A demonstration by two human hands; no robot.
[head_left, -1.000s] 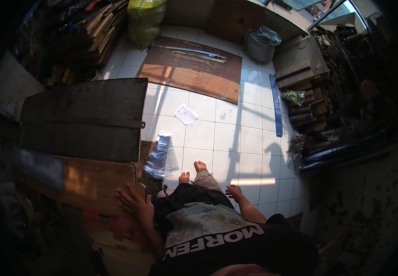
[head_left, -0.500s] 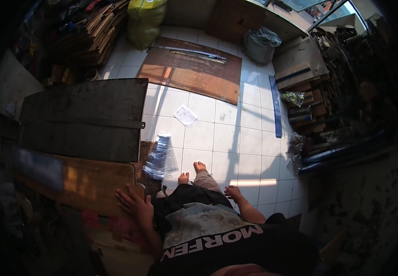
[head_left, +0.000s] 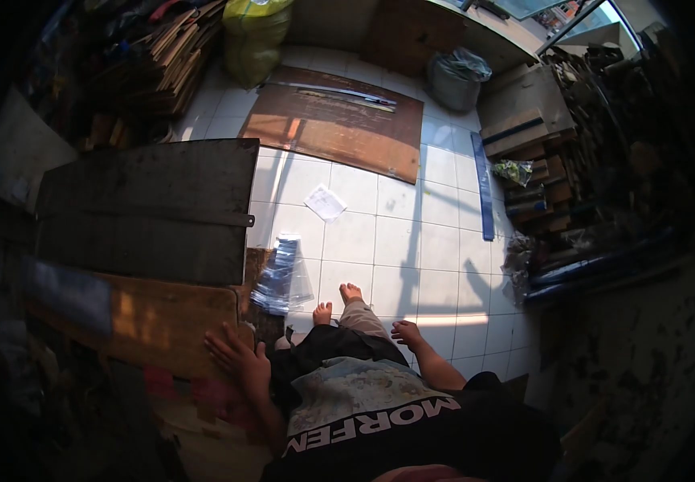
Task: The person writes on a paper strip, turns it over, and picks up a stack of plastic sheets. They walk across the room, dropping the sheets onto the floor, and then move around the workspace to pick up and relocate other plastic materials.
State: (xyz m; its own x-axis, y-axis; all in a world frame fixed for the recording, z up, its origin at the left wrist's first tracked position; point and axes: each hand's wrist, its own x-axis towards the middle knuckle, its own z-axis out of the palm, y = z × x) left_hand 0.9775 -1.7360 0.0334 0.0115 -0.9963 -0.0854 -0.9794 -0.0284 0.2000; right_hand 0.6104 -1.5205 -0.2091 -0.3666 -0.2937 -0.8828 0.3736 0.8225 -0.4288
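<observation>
My left hand rests with its fingers spread on the edge of a wooden bench top. My right hand hangs over the tiled floor beside my right leg, its fingers loosely apart and nothing visible in them. Clear plastic sheets lie in front of my left hand, next to my bare feet. Farther out, a white sheet of paper lies on the tiles.
Ahead lies a brown board with thin strips on it. A dark panel stands at left. A yellow sack, a grey bag, a blue strip and stacked wood pieces are around the floor.
A dark shadow has appeared on the tiles at the right, near the bright strip of sunlight. Both hands have stayed almost where they were.
</observation>
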